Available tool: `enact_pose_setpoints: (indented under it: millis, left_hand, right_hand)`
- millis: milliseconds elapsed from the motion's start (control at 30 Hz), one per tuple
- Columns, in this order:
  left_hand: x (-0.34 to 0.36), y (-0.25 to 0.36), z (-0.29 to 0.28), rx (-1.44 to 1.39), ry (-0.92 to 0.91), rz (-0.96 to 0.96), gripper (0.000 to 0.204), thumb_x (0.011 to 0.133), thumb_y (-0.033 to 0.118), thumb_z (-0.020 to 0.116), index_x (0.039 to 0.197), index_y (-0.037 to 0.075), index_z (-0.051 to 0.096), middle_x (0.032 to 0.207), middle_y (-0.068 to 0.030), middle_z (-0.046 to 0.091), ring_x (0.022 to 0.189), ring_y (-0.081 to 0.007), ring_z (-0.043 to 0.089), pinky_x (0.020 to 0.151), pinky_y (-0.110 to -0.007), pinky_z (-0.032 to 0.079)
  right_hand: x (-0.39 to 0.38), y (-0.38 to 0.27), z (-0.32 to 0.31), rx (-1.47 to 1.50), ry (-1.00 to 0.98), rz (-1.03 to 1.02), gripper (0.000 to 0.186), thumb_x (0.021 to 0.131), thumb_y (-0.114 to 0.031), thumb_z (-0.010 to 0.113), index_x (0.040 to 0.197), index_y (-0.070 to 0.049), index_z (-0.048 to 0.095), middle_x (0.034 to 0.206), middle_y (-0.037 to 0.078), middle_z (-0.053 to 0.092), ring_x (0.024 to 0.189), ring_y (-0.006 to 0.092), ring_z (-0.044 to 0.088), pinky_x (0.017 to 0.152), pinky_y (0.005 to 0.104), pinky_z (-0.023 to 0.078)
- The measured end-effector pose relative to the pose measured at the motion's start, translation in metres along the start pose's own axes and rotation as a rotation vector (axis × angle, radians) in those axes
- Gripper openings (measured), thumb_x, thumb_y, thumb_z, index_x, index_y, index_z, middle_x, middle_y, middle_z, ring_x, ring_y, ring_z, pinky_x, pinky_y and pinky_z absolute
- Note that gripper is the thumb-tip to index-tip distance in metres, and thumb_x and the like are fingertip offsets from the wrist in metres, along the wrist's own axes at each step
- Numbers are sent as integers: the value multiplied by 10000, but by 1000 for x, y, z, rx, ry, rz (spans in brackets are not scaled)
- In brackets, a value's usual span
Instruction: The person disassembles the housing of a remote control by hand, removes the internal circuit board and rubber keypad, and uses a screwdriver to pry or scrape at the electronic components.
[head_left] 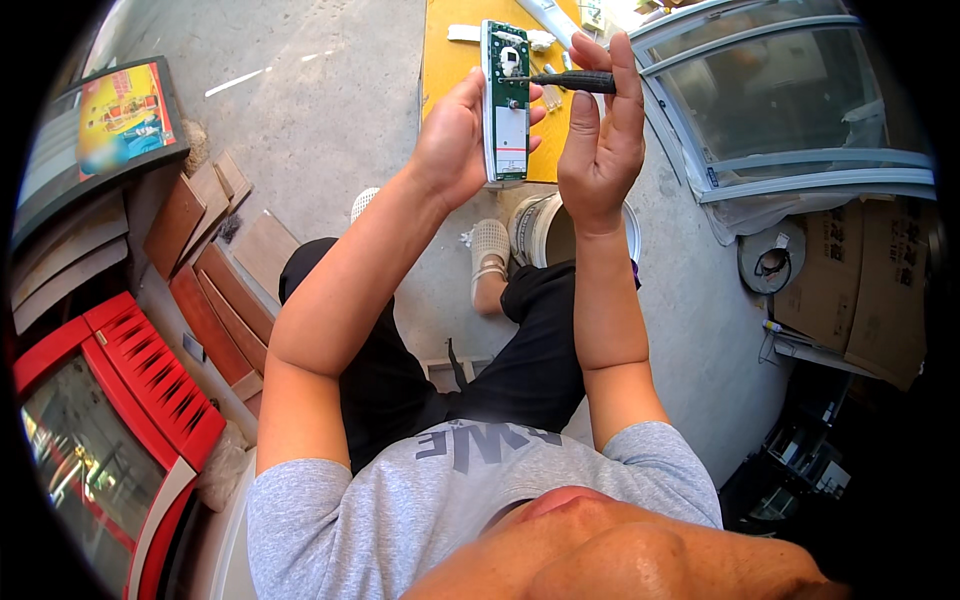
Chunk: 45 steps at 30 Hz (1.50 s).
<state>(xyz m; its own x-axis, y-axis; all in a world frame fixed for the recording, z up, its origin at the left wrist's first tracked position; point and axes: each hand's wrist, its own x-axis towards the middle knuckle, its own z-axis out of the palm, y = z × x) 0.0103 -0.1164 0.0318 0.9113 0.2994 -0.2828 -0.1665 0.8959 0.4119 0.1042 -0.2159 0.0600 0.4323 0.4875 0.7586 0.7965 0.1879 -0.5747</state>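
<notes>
My left hand [452, 140] is closed around a long white device [512, 150] whose green circuit board [517, 95] faces up. Its fingertips show past the device's right edge. In my right hand [606, 140] is a screwdriver [585, 81] with a black handle, lying level between thumb and fingers. The screwdriver's thin shaft reaches left across the board, near a white round part on it; I cannot tell whether the tip touches a screw. Both hands are above the near part of a yellow table [445, 90].
Small white parts lie on the table behind the device. Beneath my right hand stands a white bucket [530, 225]. A glass-lidded cabinet [780, 100] is at the right, with cardboard boxes [850, 270] below it. Wooden boards [215, 290] and a red-framed cabinet [160, 375] are at the left.
</notes>
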Motion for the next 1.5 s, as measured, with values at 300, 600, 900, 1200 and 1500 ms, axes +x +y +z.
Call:
enact_pose_setpoints:
  millis: [300, 600, 900, 1200, 1500]
  left_hand:
    - [-3, -2, 3, 54, 16, -6, 513, 1058, 365, 189, 1319, 23, 469, 1189, -140, 622, 1050, -245, 627, 879, -432, 544]
    - [-3, -3, 0, 46, 13, -8, 517, 1060, 365, 183, 1313, 20, 471, 1198, -150, 618, 1047, -246, 626, 871, -428, 545]
    - [-3, -4, 3, 80, 16, -18, 512, 1059, 364, 192, 1320, 21, 469, 1200, -151, 613, 1051, -245, 624, 867, -428, 546]
    - [1, -7, -3, 56, 23, -15, 516, 1059, 361, 194, 1315, 8, 469, 1192, -150, 616, 1043, -253, 629, 858, -431, 555]
    - [1, -7, -5, 53, 13, -27, 521, 1060, 361, 188, 1321, 5, 464, 1190, -157, 612, 1036, -255, 632, 858, -431, 560]
  right_hand:
    - [1, -5, -11, -242, -11, -36, 504, 940, -108, 628, 1407, -33, 455, 1090, 77, 635, 1008, 146, 596, 915, 285, 459]
    - [0, -1, -16, -261, -85, -46, 480, 990, -81, 523, 1449, -25, 395, 1113, 88, 623, 1019, 151, 582, 929, 282, 449]
    - [0, 1, -9, -95, -33, 3, 431, 972, -53, 532, 1401, -76, 493, 1080, 64, 628, 1013, 141, 588, 925, 268, 448]
    - [7, -3, -10, -43, -6, 20, 431, 945, -96, 613, 1366, -58, 527, 1087, 48, 648, 1022, 146, 602, 942, 280, 452]
    - [3, 5, -15, -243, -23, -78, 385, 920, -22, 614, 1301, -73, 600, 1093, 45, 665, 1011, 152, 602, 934, 282, 450]
